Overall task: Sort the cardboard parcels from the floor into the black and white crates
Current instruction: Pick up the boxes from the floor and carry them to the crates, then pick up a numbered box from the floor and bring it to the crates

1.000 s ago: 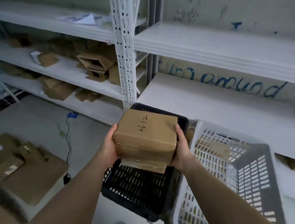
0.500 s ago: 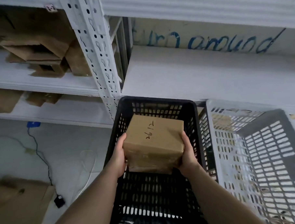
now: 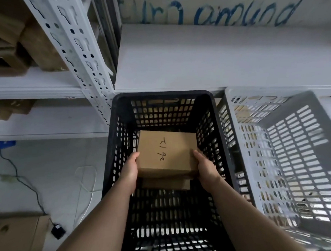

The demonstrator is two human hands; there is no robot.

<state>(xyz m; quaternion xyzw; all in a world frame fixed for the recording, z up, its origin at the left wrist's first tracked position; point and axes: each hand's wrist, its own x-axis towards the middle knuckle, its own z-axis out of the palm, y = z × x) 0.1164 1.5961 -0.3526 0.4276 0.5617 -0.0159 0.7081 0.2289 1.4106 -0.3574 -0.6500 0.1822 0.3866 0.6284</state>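
Observation:
A brown cardboard parcel with black handwriting on top is down inside the black crate, below its rim. A second, flatter parcel shows under its near edge. My left hand grips the stack's left side and my right hand grips its right side. Both forearms reach into the crate. The white crate stands directly to the right, tilted, with its inside mostly bare. Whether the parcels touch the crate floor cannot be told.
White metal shelving runs behind both crates, with cardboard boxes on the left shelves. A flattened carton lies on the floor at lower left, beside a black cable and adapter.
My hands have lowered the parcel stack from above the black crate's rim down inside it. The view has tilted downward and closer to the crates.

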